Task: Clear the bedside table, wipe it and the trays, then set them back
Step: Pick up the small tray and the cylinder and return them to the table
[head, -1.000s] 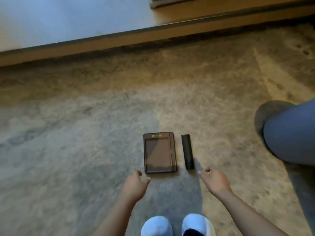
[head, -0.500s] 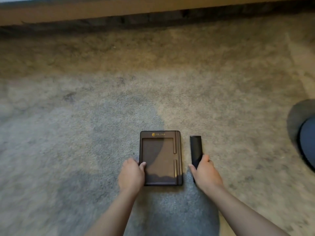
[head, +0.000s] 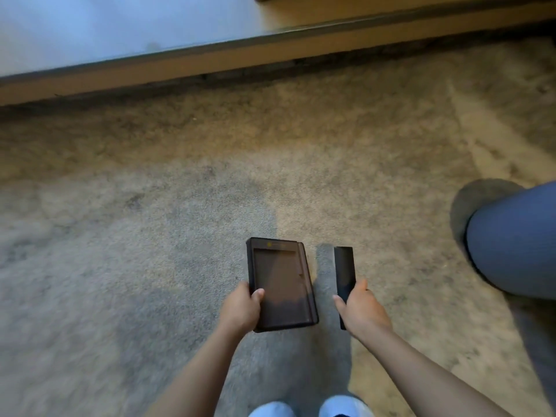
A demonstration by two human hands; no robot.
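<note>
A dark brown rectangular tray (head: pixel 282 284) with a small gold mark near its far edge is held tilted above the carpet. My left hand (head: pixel 240 308) grips its near left edge, thumb on top. A slim black remote control (head: pixel 345 270) points away from me, lifted off the floor. My right hand (head: pixel 359 305) is wrapped round its near end. The two objects are side by side, a small gap between them.
Beige carpet (head: pixel 150 236) covers the floor. A wooden bed base (head: pixel 210 60) with white bedding (head: pixel 105 25) runs across the top. Another person's leg in blue cloth (head: pixel 517 239) stands at the right. My white shoes (head: pixel 313 409) show at the bottom edge.
Both hands reached down to the tray and the remote on the carpet, closed on them, and have lifted them off the floor. The view has risen again.
</note>
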